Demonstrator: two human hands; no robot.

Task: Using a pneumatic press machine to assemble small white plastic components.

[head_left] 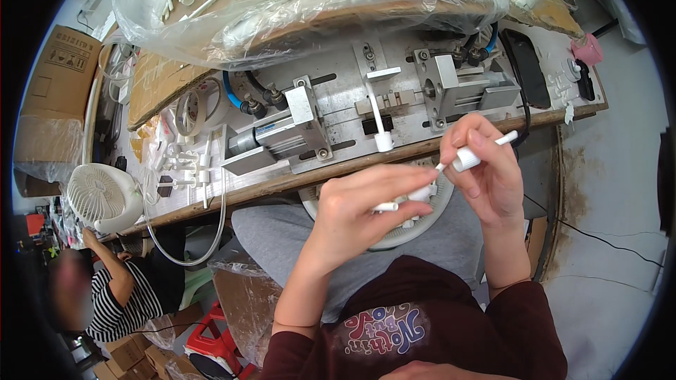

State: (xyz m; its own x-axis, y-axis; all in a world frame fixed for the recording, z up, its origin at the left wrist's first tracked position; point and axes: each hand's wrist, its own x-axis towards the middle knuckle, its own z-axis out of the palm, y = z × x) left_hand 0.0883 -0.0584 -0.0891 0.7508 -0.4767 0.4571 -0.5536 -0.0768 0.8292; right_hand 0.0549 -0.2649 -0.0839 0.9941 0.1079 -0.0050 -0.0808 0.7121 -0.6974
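Note:
My left hand (pixel 348 204) is closed round a white plastic cap with a thin rod (pixel 421 194); one end of a rod sticks out below its fingers. My right hand (pixel 496 183), up to the right, pinches a second white ribbed cap with a rod (pixel 466 159), its stem pointing up and right. The fingertips of both hands almost meet. Just beyond them, a white capped rod (pixel 383 141) lies in the metal fixture (pixel 338 123), cap toward me. Under my hands, a round white basin (pixel 310 200) on my lap holds white pieces, partly hidden.
Two metal clamping cylinders (pixel 278 137) (pixel 468 88) flank the fixture. Behind it, plastic sheeting (pixel 303 21) covers cardboard and white parts. A fan (pixel 105 197), loose white parts (pixel 186 169) and a tape roll (pixel 190 112) are left; a black phone (pixel 527 70) is right. Another person (pixel 134 288) sits at lower left.

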